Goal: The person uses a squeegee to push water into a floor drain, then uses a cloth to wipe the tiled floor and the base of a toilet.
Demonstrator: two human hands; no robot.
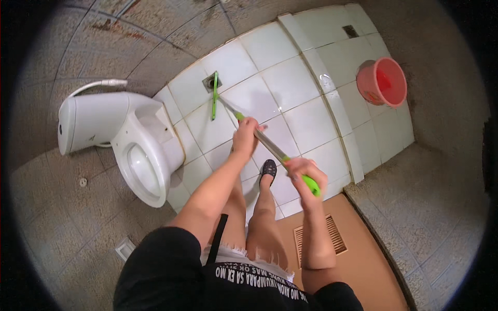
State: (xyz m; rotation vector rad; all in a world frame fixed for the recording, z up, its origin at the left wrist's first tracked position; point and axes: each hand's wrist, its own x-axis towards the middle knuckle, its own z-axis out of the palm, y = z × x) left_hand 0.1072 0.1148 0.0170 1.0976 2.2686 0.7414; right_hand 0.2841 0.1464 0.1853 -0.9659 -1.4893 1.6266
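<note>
A floor squeegee (pixel 270 145) with a grey pole and green fittings slants across the white tiled floor. My left hand (pixel 245 139) is closed around the pole's lower part, just above a green collar. Near the top end, my right hand (pixel 306 176) wraps the green grip, whose tip shows below the palm. The green squeegee blade (pixel 215 98) lies on the tiles, its far end over the square floor drain (pixel 211 82), partly covering it.
At left stands a white toilet (pixel 142 155) with a hose sprayer (pixel 114 82) on its tank. A raised tiled ledge (pixel 324 88) crosses the floor; beyond it sit a pink bucket (pixel 381 83) and a second drain (pixel 350 31). A brown door (pixel 358 243) with a vent is behind me.
</note>
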